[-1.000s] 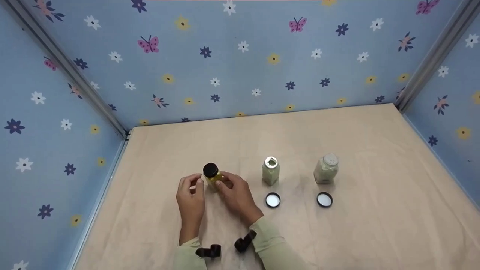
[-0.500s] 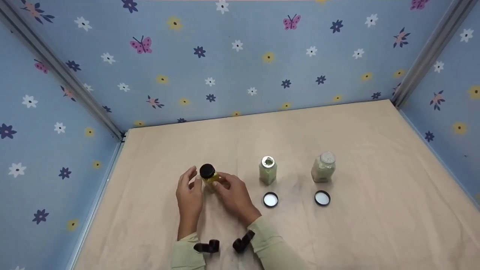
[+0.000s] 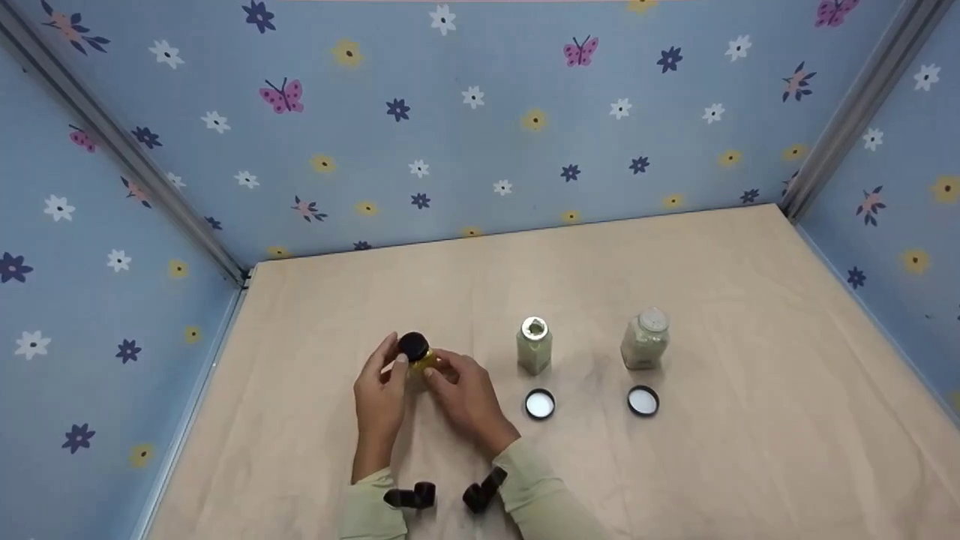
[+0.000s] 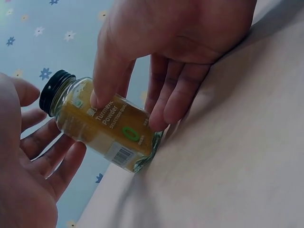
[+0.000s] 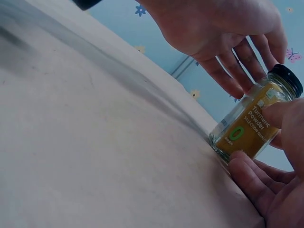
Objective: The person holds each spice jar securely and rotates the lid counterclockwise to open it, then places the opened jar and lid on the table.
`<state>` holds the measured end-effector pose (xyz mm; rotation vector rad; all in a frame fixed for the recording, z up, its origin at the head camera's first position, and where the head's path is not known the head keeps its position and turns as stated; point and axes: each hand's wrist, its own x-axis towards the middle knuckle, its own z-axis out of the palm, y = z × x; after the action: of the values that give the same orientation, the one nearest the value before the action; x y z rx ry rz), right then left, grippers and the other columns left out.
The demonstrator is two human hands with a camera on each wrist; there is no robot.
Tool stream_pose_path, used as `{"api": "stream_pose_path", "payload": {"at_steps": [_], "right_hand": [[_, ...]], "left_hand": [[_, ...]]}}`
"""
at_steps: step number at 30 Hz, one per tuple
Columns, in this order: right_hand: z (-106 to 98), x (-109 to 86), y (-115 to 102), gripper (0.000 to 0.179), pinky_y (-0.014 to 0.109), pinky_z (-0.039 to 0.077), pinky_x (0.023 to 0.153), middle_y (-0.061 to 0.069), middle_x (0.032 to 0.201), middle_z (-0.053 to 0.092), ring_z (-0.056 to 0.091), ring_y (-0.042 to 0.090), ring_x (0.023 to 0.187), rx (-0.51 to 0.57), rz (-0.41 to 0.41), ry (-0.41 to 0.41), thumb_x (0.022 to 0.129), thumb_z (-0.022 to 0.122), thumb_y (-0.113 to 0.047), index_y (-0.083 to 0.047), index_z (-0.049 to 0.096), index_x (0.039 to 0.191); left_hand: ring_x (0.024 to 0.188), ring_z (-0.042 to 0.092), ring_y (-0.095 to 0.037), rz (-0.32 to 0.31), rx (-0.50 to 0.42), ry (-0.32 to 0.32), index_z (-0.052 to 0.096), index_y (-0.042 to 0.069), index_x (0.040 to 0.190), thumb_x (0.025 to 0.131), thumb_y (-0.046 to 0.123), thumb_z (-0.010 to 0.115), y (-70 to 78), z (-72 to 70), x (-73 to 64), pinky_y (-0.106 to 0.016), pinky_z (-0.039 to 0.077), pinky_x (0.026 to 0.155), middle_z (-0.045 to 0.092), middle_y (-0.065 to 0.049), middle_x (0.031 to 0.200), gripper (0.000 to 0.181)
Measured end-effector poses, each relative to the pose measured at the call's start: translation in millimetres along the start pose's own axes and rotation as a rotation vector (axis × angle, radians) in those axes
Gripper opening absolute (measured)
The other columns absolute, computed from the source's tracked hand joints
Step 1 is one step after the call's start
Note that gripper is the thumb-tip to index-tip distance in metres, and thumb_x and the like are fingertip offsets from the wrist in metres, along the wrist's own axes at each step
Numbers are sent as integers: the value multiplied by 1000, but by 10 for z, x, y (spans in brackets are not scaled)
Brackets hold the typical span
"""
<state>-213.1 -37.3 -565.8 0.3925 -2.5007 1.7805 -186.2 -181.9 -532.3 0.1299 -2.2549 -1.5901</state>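
A glass jar of turmeric powder (image 4: 104,123) with a black lid (image 3: 413,346) stands on the cloth, left of the middle. My right hand (image 3: 469,397) grips its body, thumb on the label in the left wrist view and the other fingers round the far side and low down. On the other side my left hand (image 3: 380,401) surrounds the lid loosely, its thumb and fingers spread. In the left wrist view the thumb of that hand is close to the lid; whether it touches is hard to tell.
Two uncapped glass jars of pale green powder, the middle jar (image 3: 534,352) and the right jar (image 3: 645,345), stand upright. A black lid (image 3: 540,404) and another black lid (image 3: 643,401) lie upturned in front of them. Flowered panels (image 3: 465,135) enclose the cloth-covered table (image 3: 720,300).
My left hand has come closer round the turmeric jar's lid, its fingers now beside it. My right hand keeps its hold on the jar. The head view has shifted slightly.
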Motion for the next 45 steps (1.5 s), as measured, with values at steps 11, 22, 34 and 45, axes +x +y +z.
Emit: {"api": "stream_pose_path", "payload": {"at_steps": [11, 22, 34, 45], "right_hand": [[3, -1, -5, 39, 32, 50, 84, -5, 107, 68, 61, 9, 96, 2, 24, 5, 97, 68, -35, -17, 67, 131], [18, -26, 7, 37, 29, 53, 83, -4, 109, 67, 64, 7, 96, 24, -6, -4, 98, 67, -31, -17, 65, 133], [23, -26, -3, 36, 28, 52, 83, -4, 110, 67, 62, 8, 99, -44, -28, -1, 99, 65, -32, -19, 66, 132], [13, -27, -17, 37, 30, 52, 84, -3, 110, 68, 62, 9, 98, -32, -17, 6, 98, 66, -33, -16, 66, 132]], "left_hand": [[125, 52, -23, 12, 25, -65, 54, 7, 145, 101, 18, 62, -5, -18, 21, -45, 48, 96, 56, -7, 138, 46], [127, 52, -23, -22, 41, -90, 54, 9, 144, 100, 28, 64, -6, -33, -1, -45, 47, 99, 56, -6, 136, 48], [126, 52, -23, -4, 42, -118, 50, 11, 147, 101, 29, 62, -23, -44, 5, -42, 46, 99, 55, -7, 134, 51], [125, 52, -25, -24, 80, -151, 52, 12, 147, 101, 26, 63, 0, -59, 46, -42, 46, 100, 53, -7, 136, 49]]}}
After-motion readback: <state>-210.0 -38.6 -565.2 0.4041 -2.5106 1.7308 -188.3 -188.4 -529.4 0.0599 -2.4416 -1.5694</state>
